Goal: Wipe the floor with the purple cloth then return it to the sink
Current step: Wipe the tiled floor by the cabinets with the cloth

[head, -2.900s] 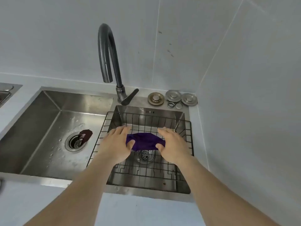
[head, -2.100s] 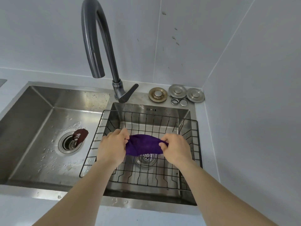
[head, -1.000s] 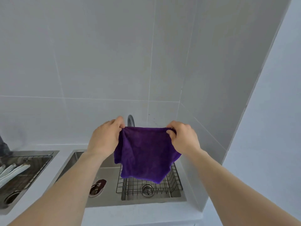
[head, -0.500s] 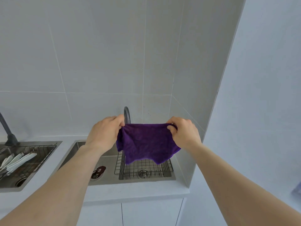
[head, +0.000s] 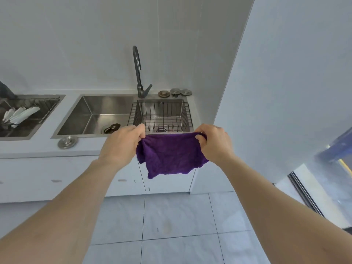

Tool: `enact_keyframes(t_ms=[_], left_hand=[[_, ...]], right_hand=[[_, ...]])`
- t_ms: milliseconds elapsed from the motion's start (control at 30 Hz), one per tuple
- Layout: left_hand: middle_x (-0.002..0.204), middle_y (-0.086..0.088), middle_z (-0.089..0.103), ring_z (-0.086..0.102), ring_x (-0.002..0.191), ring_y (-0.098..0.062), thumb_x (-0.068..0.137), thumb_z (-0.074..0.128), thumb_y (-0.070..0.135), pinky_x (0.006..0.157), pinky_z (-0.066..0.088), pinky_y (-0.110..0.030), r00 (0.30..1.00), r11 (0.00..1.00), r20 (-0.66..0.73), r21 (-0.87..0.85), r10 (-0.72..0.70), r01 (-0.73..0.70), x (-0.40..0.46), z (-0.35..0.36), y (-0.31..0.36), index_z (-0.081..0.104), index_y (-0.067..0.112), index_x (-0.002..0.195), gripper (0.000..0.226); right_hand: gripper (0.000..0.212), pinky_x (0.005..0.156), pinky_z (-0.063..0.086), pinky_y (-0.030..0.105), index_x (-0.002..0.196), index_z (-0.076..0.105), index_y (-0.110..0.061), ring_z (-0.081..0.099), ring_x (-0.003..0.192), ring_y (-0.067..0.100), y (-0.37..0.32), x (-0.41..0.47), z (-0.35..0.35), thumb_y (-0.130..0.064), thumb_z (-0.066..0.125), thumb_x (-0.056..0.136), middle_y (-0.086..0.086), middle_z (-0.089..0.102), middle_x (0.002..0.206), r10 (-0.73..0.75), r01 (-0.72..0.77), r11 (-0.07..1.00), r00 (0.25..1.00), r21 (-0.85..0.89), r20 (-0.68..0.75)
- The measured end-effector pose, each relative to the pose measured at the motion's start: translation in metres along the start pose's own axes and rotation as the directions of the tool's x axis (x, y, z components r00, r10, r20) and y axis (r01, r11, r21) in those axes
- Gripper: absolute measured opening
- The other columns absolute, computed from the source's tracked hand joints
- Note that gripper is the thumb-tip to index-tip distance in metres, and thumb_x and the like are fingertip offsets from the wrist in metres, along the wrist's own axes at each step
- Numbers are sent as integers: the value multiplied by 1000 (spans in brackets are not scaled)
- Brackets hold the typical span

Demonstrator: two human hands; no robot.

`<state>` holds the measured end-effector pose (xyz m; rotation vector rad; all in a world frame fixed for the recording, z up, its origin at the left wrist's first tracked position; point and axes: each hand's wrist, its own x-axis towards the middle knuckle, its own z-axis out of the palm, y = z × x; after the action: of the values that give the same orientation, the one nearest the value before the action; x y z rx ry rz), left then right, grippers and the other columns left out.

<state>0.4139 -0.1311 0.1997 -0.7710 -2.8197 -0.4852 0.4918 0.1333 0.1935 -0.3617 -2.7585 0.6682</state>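
The purple cloth [head: 171,155] hangs spread between my two hands, in the air in front of the counter's edge. My left hand [head: 122,143] pinches its upper left corner and my right hand [head: 213,142] pinches its upper right corner. Behind the cloth lies the steel double sink [head: 95,113], with a black wire basket [head: 162,113] in its right basin. The pale tiled floor [head: 171,225] shows below my arms, with a faint brownish mark near its middle.
A dark curved faucet [head: 138,71] rises behind the sink, with metal drain stoppers [head: 175,92] beside it. A round strainer lid [head: 67,141] lies on the counter. A second sink [head: 28,115] at left holds white utensils. White cabinets [head: 57,180] stand below; a wall edge [head: 238,92] and sliding-door track [head: 304,193] are at right.
The cloth went from the wire basket up into the air, stretched between both hands. The view has since pulled back from the counter and tilted down, so the floor now shows.
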Motion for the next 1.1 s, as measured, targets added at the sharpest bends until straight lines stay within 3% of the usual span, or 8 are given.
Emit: enact_keyframes(t_ms=[133, 300, 567, 800, 933, 1100], left_hand=[[88, 6, 61, 53, 81, -24, 93, 52, 2, 68, 47, -40, 993, 999, 112, -18, -26, 28, -37, 60, -8, 47, 26, 92, 24], [85, 5, 61, 54, 79, -24, 93, 52, 1, 68, 52, -44, 978, 998, 210, -64, -14, 28, -59, 136, -31, 50, 23, 94, 22], [85, 8, 64, 54, 77, -21, 87, 57, -5, 60, 49, -37, 927, 993, 373, -97, -29, 70, -116, 287, -99, 52, 24, 92, 30], [77, 11, 57, 52, 71, -20, 79, 60, -9, 52, 43, -33, 888, 995, 457, -51, -56, 88, -179, 432, -154, 47, 28, 89, 40], [78, 11, 59, 56, 72, -19, 75, 62, -11, 53, 49, -37, 880, 995, 470, -37, -66, 94, -212, 520, -181, 48, 28, 89, 44], [84, 11, 63, 60, 78, -19, 80, 57, -10, 58, 53, -40, 860, 995, 506, -29, -72, 101, -260, 631, -211, 50, 28, 93, 41]], right_hand=[[18, 74, 43, 35, 107, 69, -25, 62, 97, 29, 34, -41, 47, -18, 55, 98, 0, 70, 105, 70, -67, 997, 993, -30, 97], [17, 70, 44, 35, 103, 69, -25, 61, 89, 29, 71, -76, 112, -17, 54, 97, -1, 68, 100, 166, -157, 985, 972, -64, 167], [17, 66, 47, 37, 101, 69, -24, 60, 83, 28, 114, -133, 256, -16, 53, 99, -1, 65, 94, 294, -273, 955, 916, -113, 272], [16, 63, 45, 37, 95, 67, -24, 58, 77, 28, 170, -181, 399, -14, 55, 98, -3, 63, 88, 343, -327, 939, 883, -105, 319], [17, 62, 50, 40, 94, 67, -24, 59, 76, 28, 216, -209, 486, -13, 54, 97, -2, 64, 87, 333, -322, 942, 876, -90, 348], [15, 59, 43, 34, 92, 65, -24, 58, 73, 24, 276, -257, 595, -14, 55, 94, -5, 64, 83, 311, -308, 949, 882, -67, 353]])
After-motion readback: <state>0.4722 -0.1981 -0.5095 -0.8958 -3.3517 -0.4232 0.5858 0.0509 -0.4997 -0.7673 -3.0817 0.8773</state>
